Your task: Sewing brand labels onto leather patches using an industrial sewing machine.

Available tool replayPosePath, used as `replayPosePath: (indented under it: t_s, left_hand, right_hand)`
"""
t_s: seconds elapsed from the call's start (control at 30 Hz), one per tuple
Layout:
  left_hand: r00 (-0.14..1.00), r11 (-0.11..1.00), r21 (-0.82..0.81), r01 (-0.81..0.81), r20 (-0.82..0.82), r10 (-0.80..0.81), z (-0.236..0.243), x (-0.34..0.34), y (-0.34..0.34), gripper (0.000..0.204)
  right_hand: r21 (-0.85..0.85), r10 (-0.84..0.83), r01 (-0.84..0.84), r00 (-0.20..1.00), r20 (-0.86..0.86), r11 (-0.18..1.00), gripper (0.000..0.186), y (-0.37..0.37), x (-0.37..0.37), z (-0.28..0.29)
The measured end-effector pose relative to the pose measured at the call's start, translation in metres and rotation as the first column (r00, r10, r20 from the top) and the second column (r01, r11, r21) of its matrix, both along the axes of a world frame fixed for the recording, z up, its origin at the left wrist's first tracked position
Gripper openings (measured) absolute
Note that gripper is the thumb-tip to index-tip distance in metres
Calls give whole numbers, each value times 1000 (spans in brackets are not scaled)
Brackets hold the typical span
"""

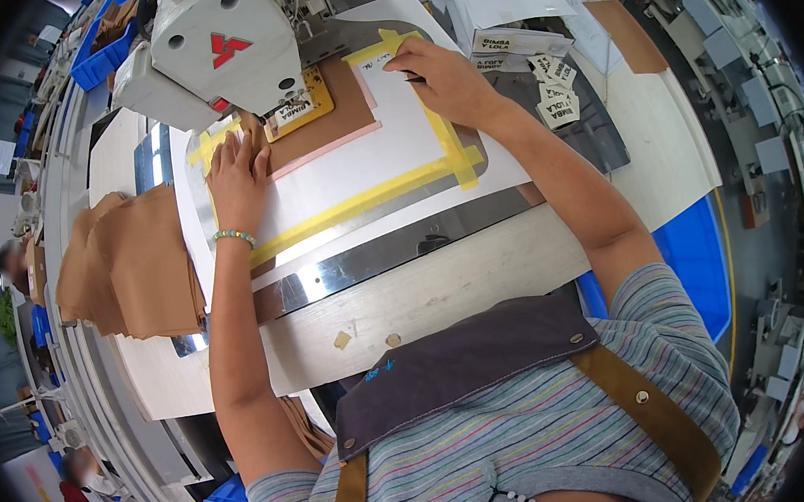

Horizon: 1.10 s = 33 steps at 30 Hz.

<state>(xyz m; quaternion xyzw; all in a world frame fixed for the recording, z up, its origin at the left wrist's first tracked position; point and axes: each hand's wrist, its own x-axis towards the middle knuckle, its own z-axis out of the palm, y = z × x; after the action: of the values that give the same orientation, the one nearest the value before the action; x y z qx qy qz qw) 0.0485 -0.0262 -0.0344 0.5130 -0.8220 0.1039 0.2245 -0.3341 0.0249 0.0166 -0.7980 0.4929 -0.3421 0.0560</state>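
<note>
My left hand (240, 181), a beaded bracelet at its wrist, lies with fingers stretched out at the left edge of a brown panel (318, 148). The panel rests on a white sheet (394, 143) bordered with yellow tape (352, 210), and a pink strip runs along its edge. At the sheet's far right corner my right hand (450, 79) has its fingers curled together; a small dark bit shows under them, too little to name. A white sewing machine head (226, 55) stands over the panel. Beneath it, a yellow frame (321, 89) surrounds a pale printed label (295, 118).
Stacked brown pieces (144, 267) lie to the left. Several loose printed labels (558, 107) sit at the right beside a white box (518, 39). A metal plate (366, 271) crosses the near table. Blue bins stand at far left (94, 63) and right (695, 251).
</note>
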Motion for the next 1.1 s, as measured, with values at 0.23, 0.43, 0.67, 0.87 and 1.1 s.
replayPosePath:
  t_s: [0.23,0.43,0.67,0.87,1.1]
  left_hand:
    - [931,966,254,-51,-337,138,27,-51,40,35]
    - [862,889,452,-67,-423,280,37,-70,38,57]
    - [748,870,477,123,-621,234,33,-89,65,41]
    - [452,749,524,405,-827,335,58,-106,129,33]
    - [427,850,458,260,-844,324,89,-29,195,39]
  right_hand:
    - [154,127,-114,989,-79,981,40,5,19,10]
    - [-9,238,-251,930,-281,968,44,-10,49,-4]
    - [47,216,-214,906,-365,976,43,-15,53,-3]
    - [57,165,-158,975,-150,986,45,0,47,16]
    - [453,15,228,882,-472,862,44,13,45,51]
